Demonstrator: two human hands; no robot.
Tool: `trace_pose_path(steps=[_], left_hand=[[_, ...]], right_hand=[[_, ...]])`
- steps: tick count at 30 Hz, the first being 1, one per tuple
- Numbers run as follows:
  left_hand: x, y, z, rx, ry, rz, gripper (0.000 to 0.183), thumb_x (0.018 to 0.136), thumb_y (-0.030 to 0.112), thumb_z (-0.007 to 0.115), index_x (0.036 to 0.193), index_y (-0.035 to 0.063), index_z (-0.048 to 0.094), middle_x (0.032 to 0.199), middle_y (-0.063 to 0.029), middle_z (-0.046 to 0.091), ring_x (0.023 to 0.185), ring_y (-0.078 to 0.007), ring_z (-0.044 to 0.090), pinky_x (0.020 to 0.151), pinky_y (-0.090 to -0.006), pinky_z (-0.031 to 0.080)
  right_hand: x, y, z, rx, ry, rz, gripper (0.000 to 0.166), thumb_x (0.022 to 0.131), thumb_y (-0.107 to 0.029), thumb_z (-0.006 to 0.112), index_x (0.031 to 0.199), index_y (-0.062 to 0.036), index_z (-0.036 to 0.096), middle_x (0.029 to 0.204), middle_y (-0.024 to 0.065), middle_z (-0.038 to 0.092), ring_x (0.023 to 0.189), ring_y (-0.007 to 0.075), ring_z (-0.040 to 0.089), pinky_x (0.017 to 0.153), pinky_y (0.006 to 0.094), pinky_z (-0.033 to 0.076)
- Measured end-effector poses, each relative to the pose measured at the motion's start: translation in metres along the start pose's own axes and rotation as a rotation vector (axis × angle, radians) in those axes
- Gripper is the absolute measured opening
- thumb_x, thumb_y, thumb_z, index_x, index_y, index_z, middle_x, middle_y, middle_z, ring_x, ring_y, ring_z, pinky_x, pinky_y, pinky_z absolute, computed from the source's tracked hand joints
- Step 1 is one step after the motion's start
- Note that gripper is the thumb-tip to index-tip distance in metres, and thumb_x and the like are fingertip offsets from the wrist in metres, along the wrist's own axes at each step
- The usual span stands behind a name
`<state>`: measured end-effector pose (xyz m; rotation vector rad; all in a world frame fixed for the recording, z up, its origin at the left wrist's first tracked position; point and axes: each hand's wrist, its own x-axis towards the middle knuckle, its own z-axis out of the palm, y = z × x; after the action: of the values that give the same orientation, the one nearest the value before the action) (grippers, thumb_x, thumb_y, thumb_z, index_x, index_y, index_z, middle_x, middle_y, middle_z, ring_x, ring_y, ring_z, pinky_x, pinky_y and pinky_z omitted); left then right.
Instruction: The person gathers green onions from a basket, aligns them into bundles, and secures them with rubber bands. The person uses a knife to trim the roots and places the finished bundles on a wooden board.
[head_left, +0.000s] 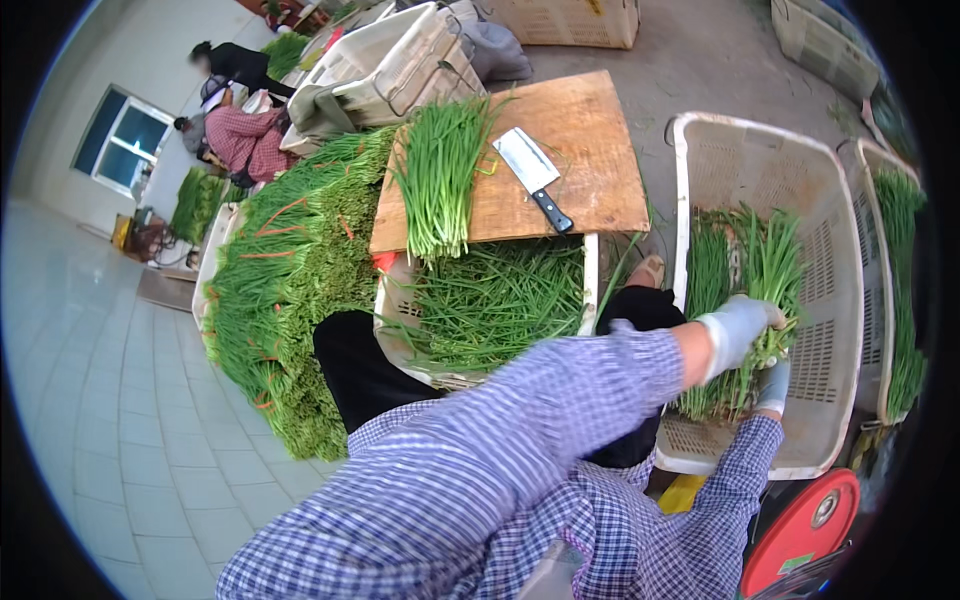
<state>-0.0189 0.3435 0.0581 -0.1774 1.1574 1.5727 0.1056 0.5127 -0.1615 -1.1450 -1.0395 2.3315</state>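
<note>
My left hand (739, 334), in a pale glove, grips a bunch of green garlic chives (772, 262) over a deep white plastic crate (679, 202) at the right. My right hand (775, 384), gloved too, is at the lower end of the same bunch; its fingers are partly hidden by the stalks. More chives lie in the crate below. A wooden board (592, 157) carries a loose pile of chives (446, 169) and a cleaver (529, 165) with a black handle. Under the board, another crate (590, 281) holds scattered green leaves (502, 307).
Chive bundles tied with orange bands (300, 300) are heaped at the left. Stacked white crates (390, 67) stand behind the board. A crate of chives (892, 285) is at the far right, with a red round lid (802, 532) below. People (247, 135) are at the upper left.
</note>
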Motion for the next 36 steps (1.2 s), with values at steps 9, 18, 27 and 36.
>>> trace_pose_path(steps=[9, 18, 27, 36], left_hand=[[-0.187, 0.08, -0.158, -0.088, -0.372, 0.344, 0.041, 0.093, 0.02, 0.059, 0.127, -0.002, 0.052, 0.102, -0.0165, 0.068, 0.088, -0.0225, 0.07, 0.062, -0.0294, 0.059], [-0.167, 0.008, -0.34, -0.321, 0.175, 0.203, 0.02, 0.092, 0.014, 0.062, 0.107, 0.0009, 0.061, 0.099, -0.0145, 0.068, 0.085, -0.0288, 0.07, 0.067, -0.0427, 0.062], [-0.192, 0.012, -0.342, -0.406, 0.036, 0.235, 0.018, 0.091, 0.016, 0.065, 0.104, 0.0038, 0.062, 0.095, -0.0112, 0.068, 0.081, -0.0235, 0.069, 0.066, -0.0406, 0.062], [-0.188, 0.001, -0.382, -0.317, 0.055, 0.235, 0.023, 0.09, 0.014, 0.063, 0.108, -0.0011, 0.062, 0.095, -0.0129, 0.07, 0.075, -0.0218, 0.07, 0.058, -0.0322, 0.061]], right_hand=[[-0.095, -0.076, 0.12, -0.406, -0.184, -0.351, 0.043, 0.097, -0.033, 0.056, 0.126, 0.0001, 0.057, 0.101, 0.0066, 0.063, 0.086, 0.011, 0.062, 0.073, 0.0232, 0.051], [-0.269, -0.044, 0.311, -0.912, -0.525, -0.505, 0.033, 0.092, -0.026, 0.065, 0.114, -0.002, 0.064, 0.114, 0.0123, 0.065, 0.104, 0.0236, 0.064, 0.088, 0.0337, 0.051], [-0.199, 0.038, 0.409, -2.22, -0.369, -0.792, 0.045, 0.079, -0.018, 0.074, 0.121, -0.0079, 0.058, 0.111, 0.0159, 0.064, 0.104, 0.0292, 0.064, 0.083, 0.0396, 0.054], [-0.102, -0.029, 0.394, -2.298, -0.242, -1.149, 0.012, 0.085, -0.016, 0.063, 0.086, -0.0142, 0.075, 0.083, 0.0127, 0.071, 0.075, 0.0302, 0.07, 0.066, 0.0408, 0.055]])
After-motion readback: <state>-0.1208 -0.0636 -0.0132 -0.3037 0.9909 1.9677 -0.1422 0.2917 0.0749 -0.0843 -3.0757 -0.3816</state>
